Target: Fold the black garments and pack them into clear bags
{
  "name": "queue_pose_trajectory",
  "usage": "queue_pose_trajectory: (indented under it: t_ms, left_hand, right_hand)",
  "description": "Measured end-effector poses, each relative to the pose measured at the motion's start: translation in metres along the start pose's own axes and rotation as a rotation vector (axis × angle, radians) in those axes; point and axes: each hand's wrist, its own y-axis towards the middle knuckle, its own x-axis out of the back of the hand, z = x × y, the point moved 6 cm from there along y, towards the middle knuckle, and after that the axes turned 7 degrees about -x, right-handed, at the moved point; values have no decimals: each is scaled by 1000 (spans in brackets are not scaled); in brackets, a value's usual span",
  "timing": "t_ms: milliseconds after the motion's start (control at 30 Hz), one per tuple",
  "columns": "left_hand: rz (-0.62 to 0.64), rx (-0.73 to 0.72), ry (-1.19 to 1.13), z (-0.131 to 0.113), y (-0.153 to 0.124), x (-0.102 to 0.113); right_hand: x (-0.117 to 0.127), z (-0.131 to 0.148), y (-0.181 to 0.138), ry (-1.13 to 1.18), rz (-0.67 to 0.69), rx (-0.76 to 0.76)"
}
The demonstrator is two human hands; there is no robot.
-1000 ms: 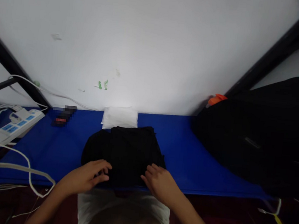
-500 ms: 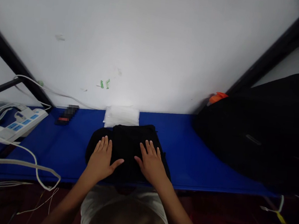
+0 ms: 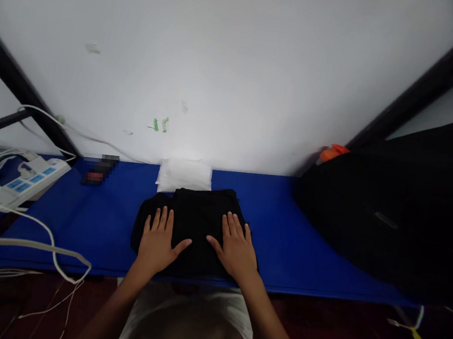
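A folded black garment point(image 3: 199, 215) lies on the blue surface point(image 3: 99, 221) in front of me. My left hand point(image 3: 158, 240) rests flat on its left half, fingers stretched out and pointing away from me. Flat on the right half lies my right hand point(image 3: 237, 246), fingers also spread. Neither hand grips anything. A white folded packet point(image 3: 184, 175) sits just behind the garment against the wall.
A white power strip point(image 3: 22, 183) with trailing white cables point(image 3: 40, 249) lies at the left. A small dark object point(image 3: 97, 169) sits near the wall. A large black bag point(image 3: 391, 219) with an orange piece point(image 3: 333, 152) fills the right side. Black frame bars slant at both sides.
Both hands moved from the garment's near edge, fingers curled, up onto its top and flattened out. In the last half second they slid slightly back toward me.
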Motion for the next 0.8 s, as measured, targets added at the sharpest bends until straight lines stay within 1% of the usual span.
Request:
queue_pose_trajectory:
  t_ms: [333,633,800]
  left_hand:
    - [-29,-29,-32,0,6,-3]
    - [-7,-36,-37,1,11,-3]
    - [-25,-42,-50,1,11,-1]
  right_hand:
    - [0,-2,5,27,4,-14]
    - [1,-3,12,49,12,-5]
    - [3,-3,13,64,7,-2]
